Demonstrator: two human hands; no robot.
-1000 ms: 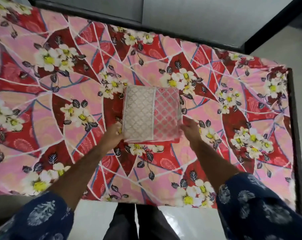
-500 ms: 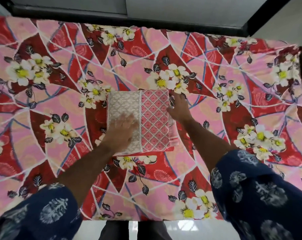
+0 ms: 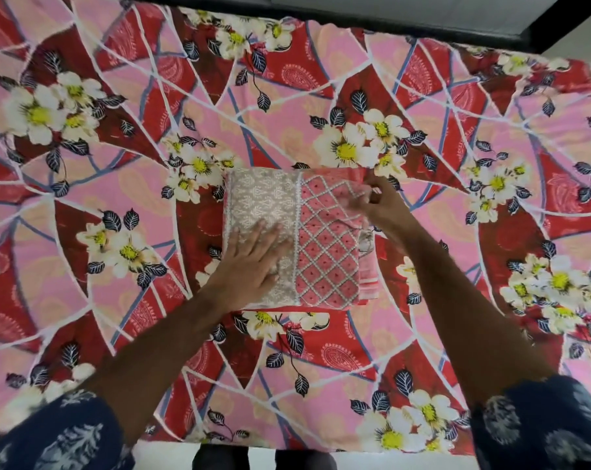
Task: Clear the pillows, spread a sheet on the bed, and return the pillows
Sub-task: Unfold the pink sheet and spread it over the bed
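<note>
**Unfolding the sheet from its far right corner**

The folded sheet (image 3: 292,239), beige and pink lattice print, lies mid-bed on the floral bed cover (image 3: 423,351). The left hand (image 3: 250,262) rests flat on the sheet's beige half, fingers straight and spread, likely pinning the stack. The right hand (image 3: 379,205) pinches the sheet's top layer at its far right corner, lifting it, probably to open the first fold. No pillows show.
</note>
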